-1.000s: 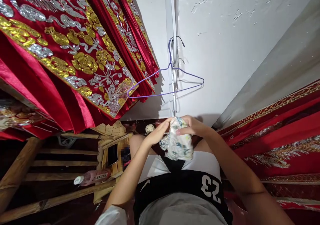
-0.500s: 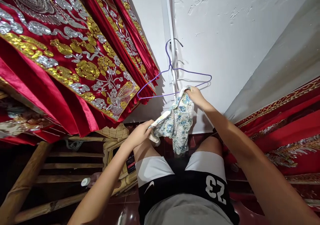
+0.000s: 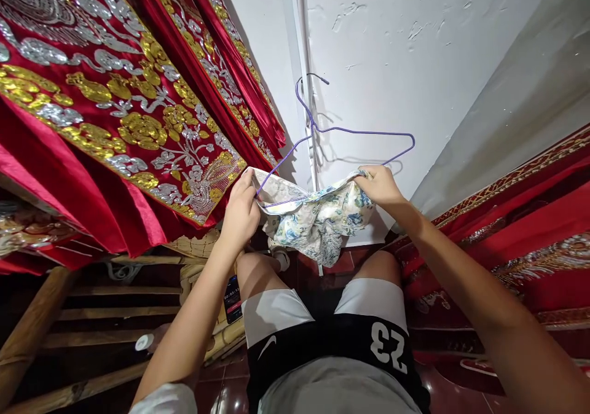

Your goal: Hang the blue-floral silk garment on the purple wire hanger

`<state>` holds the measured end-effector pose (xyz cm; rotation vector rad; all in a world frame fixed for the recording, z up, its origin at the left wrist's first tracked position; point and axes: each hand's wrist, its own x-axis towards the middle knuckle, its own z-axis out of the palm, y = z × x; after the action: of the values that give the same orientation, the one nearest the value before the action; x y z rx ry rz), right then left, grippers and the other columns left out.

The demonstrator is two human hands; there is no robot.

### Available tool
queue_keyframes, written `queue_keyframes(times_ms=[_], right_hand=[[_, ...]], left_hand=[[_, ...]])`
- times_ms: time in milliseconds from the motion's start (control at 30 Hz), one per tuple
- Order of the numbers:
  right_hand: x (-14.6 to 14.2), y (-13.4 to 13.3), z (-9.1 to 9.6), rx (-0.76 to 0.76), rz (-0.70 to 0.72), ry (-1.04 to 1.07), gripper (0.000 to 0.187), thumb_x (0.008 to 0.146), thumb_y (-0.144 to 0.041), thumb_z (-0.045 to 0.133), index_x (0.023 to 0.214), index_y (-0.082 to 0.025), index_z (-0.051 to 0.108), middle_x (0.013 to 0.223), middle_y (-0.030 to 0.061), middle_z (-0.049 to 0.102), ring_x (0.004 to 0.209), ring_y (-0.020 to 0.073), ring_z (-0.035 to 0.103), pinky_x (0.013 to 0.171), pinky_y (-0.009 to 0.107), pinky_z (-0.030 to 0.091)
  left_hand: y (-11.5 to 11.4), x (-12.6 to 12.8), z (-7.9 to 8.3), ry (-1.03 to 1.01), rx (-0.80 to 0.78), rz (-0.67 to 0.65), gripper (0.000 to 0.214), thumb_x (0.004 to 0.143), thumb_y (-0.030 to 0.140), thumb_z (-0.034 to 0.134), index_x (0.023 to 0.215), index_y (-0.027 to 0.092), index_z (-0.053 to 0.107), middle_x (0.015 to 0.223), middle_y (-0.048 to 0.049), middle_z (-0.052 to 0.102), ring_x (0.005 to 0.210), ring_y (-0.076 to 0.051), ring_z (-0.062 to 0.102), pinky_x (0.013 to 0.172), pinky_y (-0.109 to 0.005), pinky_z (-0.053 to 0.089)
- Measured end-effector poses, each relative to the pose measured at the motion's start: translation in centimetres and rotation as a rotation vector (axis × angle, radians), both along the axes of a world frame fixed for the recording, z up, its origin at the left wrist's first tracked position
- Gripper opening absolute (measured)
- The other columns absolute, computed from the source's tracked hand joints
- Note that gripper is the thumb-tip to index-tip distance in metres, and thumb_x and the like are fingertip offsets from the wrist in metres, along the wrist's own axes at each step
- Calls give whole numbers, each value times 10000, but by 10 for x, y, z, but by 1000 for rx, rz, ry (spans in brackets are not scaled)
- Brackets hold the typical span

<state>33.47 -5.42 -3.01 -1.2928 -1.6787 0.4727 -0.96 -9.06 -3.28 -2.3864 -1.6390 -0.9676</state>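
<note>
A small floral garment (image 3: 318,217), white with blue and green print, is stretched between my two hands. My left hand (image 3: 240,210) grips its left edge, fingers closed, right at the left tip of a purple wire hanger (image 3: 350,132). My right hand (image 3: 380,185) pinches the garment's right edge just under the hanger's bottom bar. The hanger hooks onto a white pipe (image 3: 304,76) running up the white wall. The cloth's middle sags below the bar.
Red cloths with gold and silver embroidery (image 3: 115,107) hang at the left, and more red embroidered fabric (image 3: 516,230) lies at the right. A bamboo rack (image 3: 69,322) stands low left with a phone (image 3: 233,297) and a bottle (image 3: 152,340) on it.
Both hands rose from my lap with the bunched garment, then spread it wide up at the hanger. My left hand moved up and left to the hanger's tip.
</note>
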Motion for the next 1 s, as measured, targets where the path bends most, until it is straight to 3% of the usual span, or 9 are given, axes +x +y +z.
queue_keyframes(times_ms=[233,467,567,633,767,833,900,967,1000], right_hand=[[2,-5,-2,47,-46,-64,231,758,-279,526,576,-223,396,584,-22,364,614,134,338,577,294,243],[-8,-12,-4,25,-23,-17,266,762,-303,519,563,-225,361,553,-30,319,577,122,299,559,304,201],[-18,-18,-8,16,35,52,227,766,-295,498,578,-224,392,561,-26,345,590,130,342,560,294,225],[-25,-23,-14,-10,109,84,190,774,-288,486,608,-222,422,577,-26,370,601,138,369,564,287,256],[-28,-33,-25,-44,123,97,117,769,-264,500,819,-219,595,632,-28,473,608,156,416,585,288,316],[-18,-34,-26,4,25,119,456,748,-253,527,1194,-229,624,698,-26,559,618,173,463,598,295,345],[-2,-29,-22,77,-99,155,770,741,-258,560,1499,-229,426,762,-15,614,631,188,503,615,306,373],[17,-18,-13,125,-214,161,872,743,-276,598,1571,-214,330,779,-3,624,647,199,528,636,319,397],[27,-11,-6,127,-253,146,843,744,-286,620,1547,-208,378,764,0,615,647,201,529,638,325,402]], left_hand=[[-17,-21,7,197,-45,-110,242,887,160,407,935,159,644,1629,-189,429,1555,-295,358,1289,-513,308],[-33,-22,30,302,-41,-46,97,888,196,491,853,196,581,1681,-148,348,1575,-358,296,1268,-620,270],[-19,-11,49,169,-10,-105,137,923,247,463,832,205,555,1698,-96,331,1595,-373,232,1267,-659,205],[-3,0,59,11,-4,-177,145,928,264,457,844,207,561,1639,-99,441,1555,-372,321,1245,-627,281],[30,14,63,-388,-85,-294,148,886,271,543,981,196,627,1095,-95,736,1072,-269,694,1000,-449,549],[41,14,60,-572,-192,-320,247,829,281,625,1051,184,671,886,-56,706,864,-222,694,852,-371,582],[48,9,57,-726,-307,-331,301,766,291,693,1037,165,724,823,-53,694,792,-212,682,766,-334,574],[52,5,57,-833,-403,-341,286,701,286,734,951,149,764,816,-65,715,763,-217,686,726,-327,568],[55,3,58,-871,-441,-352,276,672,275,743,913,145,773,813,-67,727,747,-218,691,710,-325,569]])
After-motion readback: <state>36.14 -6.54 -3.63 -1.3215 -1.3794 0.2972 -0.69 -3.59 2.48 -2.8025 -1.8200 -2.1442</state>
